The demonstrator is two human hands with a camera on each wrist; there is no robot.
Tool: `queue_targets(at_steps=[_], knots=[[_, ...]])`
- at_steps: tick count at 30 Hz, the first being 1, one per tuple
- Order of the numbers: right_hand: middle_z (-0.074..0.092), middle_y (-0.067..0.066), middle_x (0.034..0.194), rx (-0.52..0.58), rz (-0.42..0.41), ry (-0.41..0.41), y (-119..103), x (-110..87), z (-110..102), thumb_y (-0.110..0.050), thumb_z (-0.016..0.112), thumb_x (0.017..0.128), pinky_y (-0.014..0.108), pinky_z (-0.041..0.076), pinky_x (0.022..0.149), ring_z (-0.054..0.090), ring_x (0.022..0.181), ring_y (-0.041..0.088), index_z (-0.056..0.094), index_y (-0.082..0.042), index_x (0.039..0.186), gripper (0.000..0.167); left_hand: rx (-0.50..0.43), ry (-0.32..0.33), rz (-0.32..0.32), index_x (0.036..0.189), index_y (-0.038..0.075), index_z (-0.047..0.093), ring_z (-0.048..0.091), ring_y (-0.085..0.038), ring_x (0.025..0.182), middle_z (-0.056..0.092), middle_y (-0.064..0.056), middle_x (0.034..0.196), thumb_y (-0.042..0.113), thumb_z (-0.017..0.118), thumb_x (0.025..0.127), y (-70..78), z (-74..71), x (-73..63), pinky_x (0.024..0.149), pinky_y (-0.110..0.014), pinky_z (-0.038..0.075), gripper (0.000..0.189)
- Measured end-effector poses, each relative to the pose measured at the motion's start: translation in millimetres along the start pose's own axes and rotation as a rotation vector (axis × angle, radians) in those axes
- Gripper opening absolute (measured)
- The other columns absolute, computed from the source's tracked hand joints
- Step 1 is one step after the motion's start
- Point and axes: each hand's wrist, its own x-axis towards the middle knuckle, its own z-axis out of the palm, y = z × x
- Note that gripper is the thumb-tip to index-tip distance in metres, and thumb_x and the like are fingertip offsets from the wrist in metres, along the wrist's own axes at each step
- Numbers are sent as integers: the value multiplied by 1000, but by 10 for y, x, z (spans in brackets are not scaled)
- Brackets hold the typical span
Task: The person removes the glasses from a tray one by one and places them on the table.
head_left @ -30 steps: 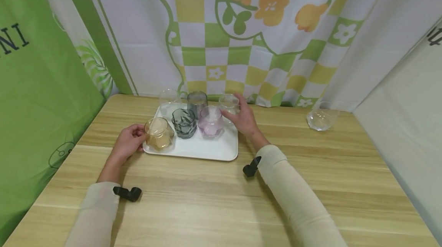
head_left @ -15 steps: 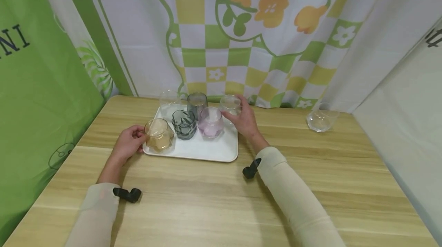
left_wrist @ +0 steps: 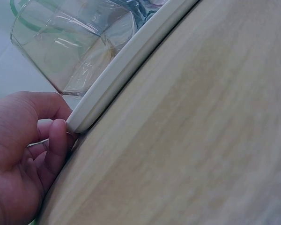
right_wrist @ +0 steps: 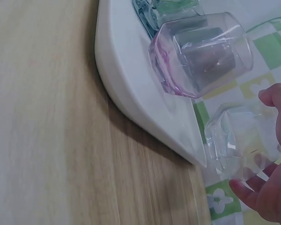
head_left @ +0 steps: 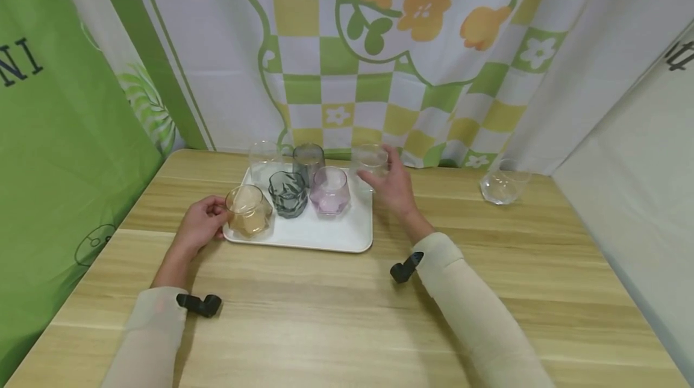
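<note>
A white rectangular tray (head_left: 320, 238) bears several glasses. My left hand (head_left: 199, 225) pinches its front left corner, beside an amber glass (head_left: 250, 214). My right hand (head_left: 397, 190) grips a clear faceted glass (right_wrist: 241, 136), thumb on one side and fingers round the other. In the right wrist view this glass hangs just past the tray's edge, apart from the pink glass (right_wrist: 196, 54). Also on the tray stand a dark ridged glass (head_left: 289, 195), a smoky grey glass (head_left: 309, 162) and a clear tall glass (head_left: 265, 165). The left fingertips are partly hidden under the tray rim.
Another clear glass (head_left: 501, 188) sits tilted-looking at the back right of the wooden table (head_left: 303, 316). A patterned curtain (head_left: 374, 87) hangs right behind the table's back edge. Green cloth (head_left: 65, 135) hangs on the left, pale cloth on the right.
My right hand has moved to the right with the clear glass, away from the pink glass and toward the tray's back right edge. The left hand stays at the tray corner.
</note>
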Motion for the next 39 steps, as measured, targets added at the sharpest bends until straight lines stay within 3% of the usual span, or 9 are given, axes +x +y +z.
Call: queue_targets(at_steps=[11, 20, 25, 32, 39], knots=[[50, 23, 145, 44, 50, 24, 160, -75, -246, -24, 84, 87, 49, 46, 106, 48, 132, 37, 39, -7, 152, 81, 17, 8, 1, 122, -12, 57, 54, -11, 63, 53, -12, 94, -1, 58, 95, 9, 2, -7, 51, -24, 54, 29], [49, 23, 145, -12, 37, 24, 306, -93, -585, -24, 84, 87, 53, 43, 109, 45, 135, 42, 40, -2, 150, 79, 18, 6, 5, 126, -12, 56, 54, -10, 63, 53, -11, 94, -1, 59, 95, 24, -3, -32, 50, -23, 54, 33], [43, 22, 152, -58, 56, 29, 386, -105, -788, -28, 82, 88, 56, 40, 110, 41, 137, 45, 36, -3, 153, 84, 17, 13, 0, 125, -12, 56, 54, -10, 62, 53, -11, 93, -2, 59, 94, 22, 17, -15, 50, -24, 55, 32], [46, 24, 149, -98, 81, 52, 446, -153, -1053, -30, 81, 88, 56, 43, 107, 44, 135, 45, 39, -3, 150, 80, 21, 9, -3, 124, -12, 56, 54, -11, 63, 54, -12, 94, -2, 60, 94, 13, 24, -13, 50, -24, 54, 32], [40, 27, 152, -99, 127, 71, 489, -172, -1274, -35, 81, 88, 56, 45, 105, 44, 134, 44, 34, -3, 154, 87, 14, 9, -4, 125, -13, 56, 54, -11, 62, 54, -12, 94, -2, 59, 94, 24, 15, -23, 50, -23, 54, 32]])
